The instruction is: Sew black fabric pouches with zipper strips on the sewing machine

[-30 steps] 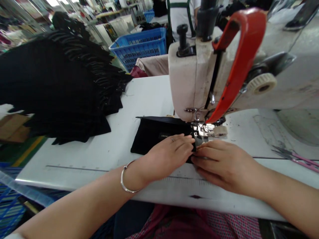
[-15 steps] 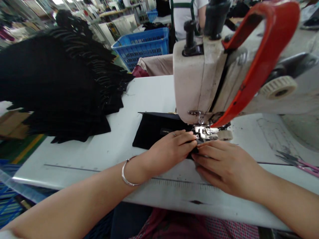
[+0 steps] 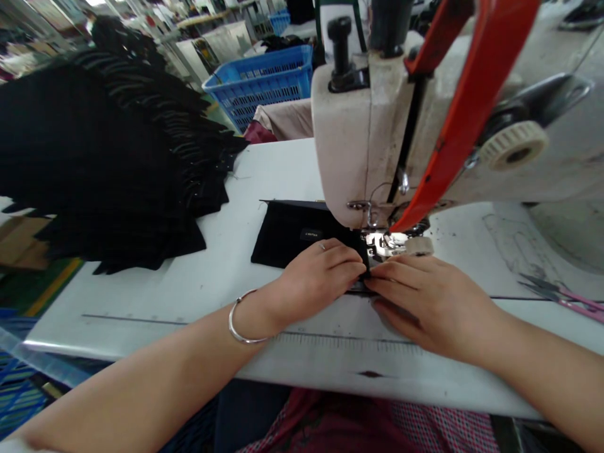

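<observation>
The flat black fabric piece (image 3: 278, 236) with a small dark lettered label (image 3: 311, 234) lies on the smooth white bench (image 3: 165, 292) in front of me, its right side reaching the shiny metal presser foot (image 3: 377, 244); from here I can't make out whether its edge sits under it. The left hand (image 3: 323, 277), with a silver bangle (image 3: 233, 321) at the wrist, rests palm down on the fabric, fingers close together. The right hand (image 3: 427, 292) meets it at the near right corner, fingertips narrow against the edge, thumb lower and apart. I can't tell whether either grip pinches the cloth. Above looms the off-white sewing machine (image 3: 342, 145) with its curved red metal bar (image 3: 465, 119). Pink-handled metal scissors (image 3: 559, 294) lie to the right. A tall stack of black cloth (image 3: 94, 151) fills the left, and beyond the bench stands a blue plastic crate (image 3: 274, 82).
</observation>
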